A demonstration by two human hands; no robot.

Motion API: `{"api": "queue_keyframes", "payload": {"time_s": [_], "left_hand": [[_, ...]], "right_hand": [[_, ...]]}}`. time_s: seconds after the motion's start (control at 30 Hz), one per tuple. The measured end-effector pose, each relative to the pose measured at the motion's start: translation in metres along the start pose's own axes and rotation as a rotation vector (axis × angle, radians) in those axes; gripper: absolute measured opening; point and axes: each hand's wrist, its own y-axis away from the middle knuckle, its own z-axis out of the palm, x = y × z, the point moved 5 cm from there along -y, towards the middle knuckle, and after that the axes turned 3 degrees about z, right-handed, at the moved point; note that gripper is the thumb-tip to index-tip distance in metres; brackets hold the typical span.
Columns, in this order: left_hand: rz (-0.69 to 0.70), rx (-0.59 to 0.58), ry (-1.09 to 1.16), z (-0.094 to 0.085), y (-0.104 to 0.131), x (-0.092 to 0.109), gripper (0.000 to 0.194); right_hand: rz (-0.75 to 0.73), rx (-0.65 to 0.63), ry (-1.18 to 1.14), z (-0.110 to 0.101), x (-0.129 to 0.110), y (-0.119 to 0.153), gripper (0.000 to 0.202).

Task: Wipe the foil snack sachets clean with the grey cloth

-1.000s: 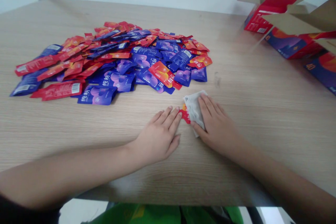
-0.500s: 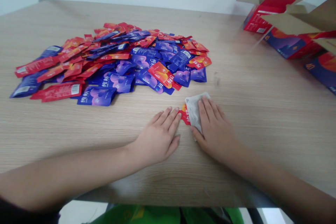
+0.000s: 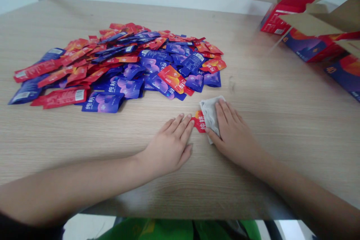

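Observation:
A red and orange sachet [image 3: 200, 125] with white lettering lies flat on the table in front of me. A folded pale grey-white cloth [image 3: 209, 114] covers its right part. My right hand [image 3: 234, 131] holds this cloth, the fingers laid over it and the thumb at its near edge. My left hand [image 3: 171, 143] rests flat, palm down, with its fingertips at the left end of the sachet. How much of the sachet lies under the cloth is hidden.
A wide heap of red and blue sachets [image 3: 126, 69] spreads over the left and middle of the wooden table [image 3: 253, 195]. At the right stand opened cardboard boxes: a red one [image 3: 277, 18] at the back and blue-red ones [image 3: 306, 47] nearer, flaps sticking out.
My right hand and the cloth have slid slightly to the right, so more of the sachet's lettering shows. My left hand has stayed in place.

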Motion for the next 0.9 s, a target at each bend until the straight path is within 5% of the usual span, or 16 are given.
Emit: {"api": "queue_keyframes", "payload": {"time_s": [0.2,0.37,0.53,0.7,0.9], "left_hand": [[0.006,0.019,0.016,-0.001,0.000,0.000,0.057],[0.008,0.006,0.010,-0.001,0.000,0.000,0.060],[0.008,0.012,0.001,0.000,-0.001,0.000,0.058],[0.010,0.014,-0.004,0.001,0.000,0.000,0.060],[0.002,0.007,-0.003,0.000,0.001,0.000,0.060]], "right_hand": [[-0.110,-0.008,-0.028,0.000,-0.014,0.003,0.074],[0.047,-0.004,-0.030,0.000,0.001,-0.004,0.075],[-0.087,0.002,-0.027,0.001,-0.011,-0.003,0.072],[0.046,0.023,0.010,0.001,0.002,-0.005,0.073],[-0.057,0.016,0.003,0.002,-0.005,-0.004,0.070]]}}
